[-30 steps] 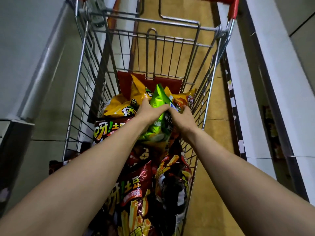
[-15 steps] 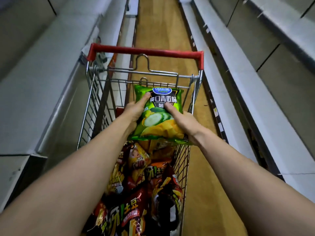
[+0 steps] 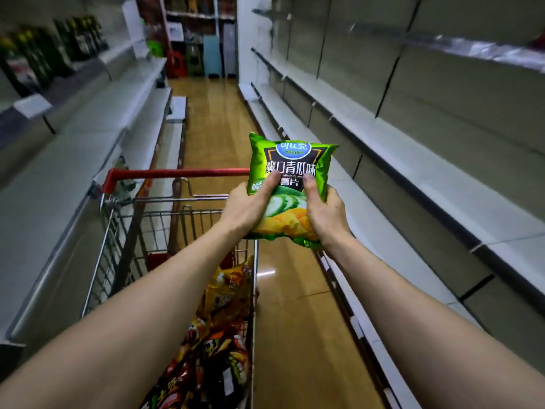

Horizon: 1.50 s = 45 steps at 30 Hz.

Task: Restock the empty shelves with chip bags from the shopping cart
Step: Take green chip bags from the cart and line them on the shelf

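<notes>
**Green bag out of the cart, both hands on it**

We are gripping the green chip bag point(image 3: 290, 160) with both hands. The left hand point(image 3: 244, 206) is wrapping its lower left edge and the right hand point(image 3: 324, 214) its lower right edge. Both thumbs are pressing flat on the front panel, and the other fingers are curling behind, out of sight. Both forearms are reaching forward and slightly right.

The bag is standing upright, face toward us, and looking puffy. It is glossy green with a blue oval logo on top, white characters on a dark panel, and cucumber slices and yellow chips printed below. It is hanging in the air over the cart's right rim, level with the red handle point(image 3: 177, 173) and near the right-hand shelves point(image 3: 413, 160).

Compared with half a second ago, we are holding the bag higher and further right, no longer over the basket. The view is also tilting up, so more of the aisle is showing.

The shopping cart point(image 3: 124, 231) is sitting below and left, with red and yellow chip bags point(image 3: 218, 335) piling inside. Pale shelves point(image 3: 88, 137) are flanking the left side over the wood-tone floor point(image 3: 295, 305).
</notes>
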Each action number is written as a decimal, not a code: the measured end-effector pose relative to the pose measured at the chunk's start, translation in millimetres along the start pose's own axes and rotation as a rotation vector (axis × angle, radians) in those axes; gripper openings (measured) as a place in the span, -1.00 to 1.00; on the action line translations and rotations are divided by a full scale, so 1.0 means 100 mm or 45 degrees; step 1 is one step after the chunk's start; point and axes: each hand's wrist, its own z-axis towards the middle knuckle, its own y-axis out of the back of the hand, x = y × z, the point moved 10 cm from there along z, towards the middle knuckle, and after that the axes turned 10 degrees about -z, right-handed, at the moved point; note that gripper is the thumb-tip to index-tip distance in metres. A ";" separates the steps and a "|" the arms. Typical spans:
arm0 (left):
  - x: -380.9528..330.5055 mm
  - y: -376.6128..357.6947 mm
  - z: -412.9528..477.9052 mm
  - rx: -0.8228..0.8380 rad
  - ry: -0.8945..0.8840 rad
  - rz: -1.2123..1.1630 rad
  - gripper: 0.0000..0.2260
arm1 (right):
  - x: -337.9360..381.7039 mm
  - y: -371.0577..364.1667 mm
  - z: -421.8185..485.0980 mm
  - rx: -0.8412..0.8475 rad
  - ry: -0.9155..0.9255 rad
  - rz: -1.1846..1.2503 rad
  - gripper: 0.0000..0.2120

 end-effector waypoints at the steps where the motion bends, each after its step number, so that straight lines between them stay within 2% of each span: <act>1: -0.14 -0.10 -0.05 0.002 -0.051 -0.001 -0.51 | 0.05 0.16 -0.04 -0.011 0.020 0.038 -0.21; 4: -0.55 -0.46 -0.23 0.052 -0.181 0.061 -0.23 | 0.18 0.73 -0.16 -0.088 0.081 0.124 -0.44; 6: -0.83 -0.76 -0.40 0.113 -0.247 0.085 -0.26 | 0.27 1.16 -0.26 -0.181 0.125 0.124 -0.55; 8: -1.13 -1.07 -0.58 0.150 -0.333 0.094 -0.31 | 0.37 1.60 -0.36 -0.283 0.175 0.109 -0.51; 12: -1.72 -1.73 -1.00 0.256 -0.540 0.035 -0.25 | 0.52 2.46 -0.59 -0.481 0.237 0.074 -0.46; 17: -2.28 -2.44 -1.52 0.336 -0.707 -0.016 -0.23 | 0.62 3.47 -1.00 -0.674 0.309 0.063 -0.50; 20: -2.52 -2.88 -1.82 0.408 -0.782 -0.040 -0.30 | 0.63 4.03 -1.27 -0.793 0.330 0.015 -0.50; 25: -2.82 -3.49 -2.29 0.532 -0.851 -0.110 -0.30 | 0.61 4.78 -1.67 -0.962 0.336 -0.043 -0.50; 32: -3.14 -4.15 -2.69 0.682 -0.903 -0.106 -0.33 | 0.50 5.47 -1.99 -1.129 0.242 -0.092 -0.42; 37: -3.22 -4.66 -2.81 0.837 -0.915 -0.077 -0.24 | 0.30 5.88 -2.01 -1.204 0.101 -0.130 -0.39; 39: -3.26 -4.90 -2.82 0.901 -0.897 -0.029 -0.19 | 0.22 6.06 -1.98 -1.238 0.049 -0.132 -0.36; 45: -3.45 -5.52 -2.80 1.016 -0.937 0.133 -0.23 | 0.01 6.54 -1.80 -1.290 -0.173 -0.115 -0.26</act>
